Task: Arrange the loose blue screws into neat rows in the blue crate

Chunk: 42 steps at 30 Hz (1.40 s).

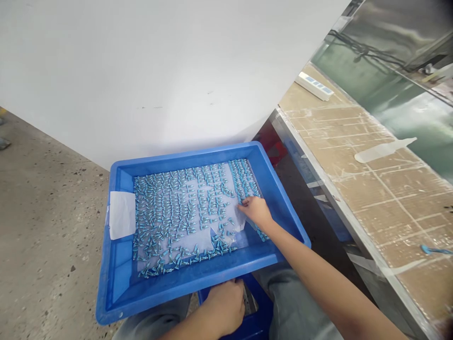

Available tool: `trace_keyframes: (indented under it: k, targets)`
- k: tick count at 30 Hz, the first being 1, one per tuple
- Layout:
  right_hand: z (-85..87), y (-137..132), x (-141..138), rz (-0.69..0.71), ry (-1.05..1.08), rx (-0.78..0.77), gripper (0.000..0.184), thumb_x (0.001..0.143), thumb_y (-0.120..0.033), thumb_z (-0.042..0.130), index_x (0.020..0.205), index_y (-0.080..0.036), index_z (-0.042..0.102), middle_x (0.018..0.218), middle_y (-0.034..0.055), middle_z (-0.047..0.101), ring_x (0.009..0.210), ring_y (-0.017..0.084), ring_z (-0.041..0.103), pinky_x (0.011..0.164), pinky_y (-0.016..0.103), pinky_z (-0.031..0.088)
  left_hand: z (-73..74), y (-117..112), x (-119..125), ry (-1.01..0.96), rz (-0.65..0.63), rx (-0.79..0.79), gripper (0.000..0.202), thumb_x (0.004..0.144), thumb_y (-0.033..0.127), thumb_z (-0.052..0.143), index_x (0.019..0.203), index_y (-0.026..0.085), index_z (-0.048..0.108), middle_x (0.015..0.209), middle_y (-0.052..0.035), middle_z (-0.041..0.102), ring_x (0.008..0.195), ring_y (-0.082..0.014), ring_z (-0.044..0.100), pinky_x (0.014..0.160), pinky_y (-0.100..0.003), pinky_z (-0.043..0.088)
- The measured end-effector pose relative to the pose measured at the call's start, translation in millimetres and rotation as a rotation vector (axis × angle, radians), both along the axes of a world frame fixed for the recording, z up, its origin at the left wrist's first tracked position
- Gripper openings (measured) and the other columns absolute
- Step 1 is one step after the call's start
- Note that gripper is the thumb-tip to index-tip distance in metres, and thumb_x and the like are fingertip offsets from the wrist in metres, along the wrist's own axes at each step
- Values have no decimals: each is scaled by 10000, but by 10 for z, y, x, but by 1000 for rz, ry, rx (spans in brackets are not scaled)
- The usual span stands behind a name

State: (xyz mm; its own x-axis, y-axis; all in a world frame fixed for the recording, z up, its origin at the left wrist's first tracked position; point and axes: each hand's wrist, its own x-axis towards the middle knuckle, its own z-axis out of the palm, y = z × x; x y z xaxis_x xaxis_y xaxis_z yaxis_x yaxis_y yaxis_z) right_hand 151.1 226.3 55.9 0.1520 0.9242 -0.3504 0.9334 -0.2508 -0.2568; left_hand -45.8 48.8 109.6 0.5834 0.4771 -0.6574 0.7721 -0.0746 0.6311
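Blue tray (pixel 116 283) sits mid-frame, lower center, resting on the person's lap. Its floor is lined with a clear sheet (pixel 198 243) covered with many small blue parts (pixel 170 208) in rough rows; rows are tidy toward the upper right of the tray and scattered along the lower edge.

Right hand (pixel 256 211) reaches in from the lower right of the frame, arm crossing the tray's right wall. Fingers curled down, fingertips (pixel 241 205) pinching at or pressing the parts at the right end of the rows; whether a part is actually held between them cannot be told. The parts lie directly under and left of that hand, with the dense strip just above it.

Left hand (pixel 222 307) at bottom center, below the tray's near wall, fingers clenched around the tray's lower rim or underside; exact contact is hidden by the rim.

White label (pixel 122 215) on the tray's left inner wall. Blue stool (pixel 253 323) edge shows beneath the left hand. Taped cardboard-topped table (pixel 382 179) runs along the right of the frame, with a white power strip (pixel 314 86) at its upper end. White wall fills the upper left; speckled concrete floor is at the left.
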Motion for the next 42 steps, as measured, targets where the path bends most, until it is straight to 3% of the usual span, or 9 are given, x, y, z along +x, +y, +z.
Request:
trace_keyframes:
  k: [6,24,31,36,42]
  targets:
    - [29,-45,31,-30,24,18,448,771,-350,727,1181,-174,686,782,20,729,824,178,692,676,218,442,50,18,-6,-2,-5,25,398,875,280,441,1214,179,623,1239,-186,640,1102,-368,629,948,-518,506]
    - [-43,-26,13,-29,74,0,499,764,-309,706,1236,-156,651,759,9,718,809,177,687,684,230,438,124,48,19,34,-17,26,396,867,265,458,1205,163,639,1225,-179,662,1114,-358,642,974,-497,517]
    - [-29,-28,4,-45,72,14,455,760,-279,695,1203,-182,661,786,7,727,822,172,686,691,225,439,129,58,23,46,-14,7,399,872,262,452,1213,166,637,1260,-176,654,1133,-367,636,993,-508,506]
    - [-38,-58,20,-70,37,16,241,781,-304,674,993,-202,728,844,48,741,845,191,688,704,236,450,126,58,20,40,-8,8,412,872,264,448,1227,165,633,1233,-182,660,1128,-372,635,985,-514,507]
    - [-76,-29,12,-56,17,-1,169,816,-334,654,889,-214,747,865,50,752,866,198,695,731,240,451,124,45,28,55,1,24,396,869,256,469,1217,172,639,1248,-179,648,1131,-346,622,996,-492,494]
